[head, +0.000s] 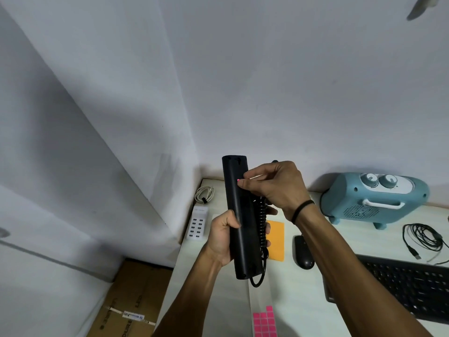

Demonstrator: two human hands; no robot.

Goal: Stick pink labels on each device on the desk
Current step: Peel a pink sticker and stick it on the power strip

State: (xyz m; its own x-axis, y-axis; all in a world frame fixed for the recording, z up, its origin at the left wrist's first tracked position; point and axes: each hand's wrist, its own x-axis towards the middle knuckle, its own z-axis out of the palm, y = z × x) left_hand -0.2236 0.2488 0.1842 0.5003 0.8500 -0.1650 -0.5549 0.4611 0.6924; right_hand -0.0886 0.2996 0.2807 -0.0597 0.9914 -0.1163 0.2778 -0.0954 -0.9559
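Note:
My left hand (222,237) grips a long black phone handset (239,210) upright above the desk, its coiled cord (262,224) hanging on the right side. At the handset's upper right edge my right hand (274,188) pinches a small pink label (238,180) against it. A sheet of pink labels (264,323) lies on the desk near the front edge.
On the white desk (301,295) are a white USB charging hub (197,226), a coiled white cable (205,193), an orange pad (275,240), a black mouse (302,251), a black keyboard (408,285), a blue radio-like device (374,200) and a black cable (422,237). A cardboard box (126,300) sits on the floor at left.

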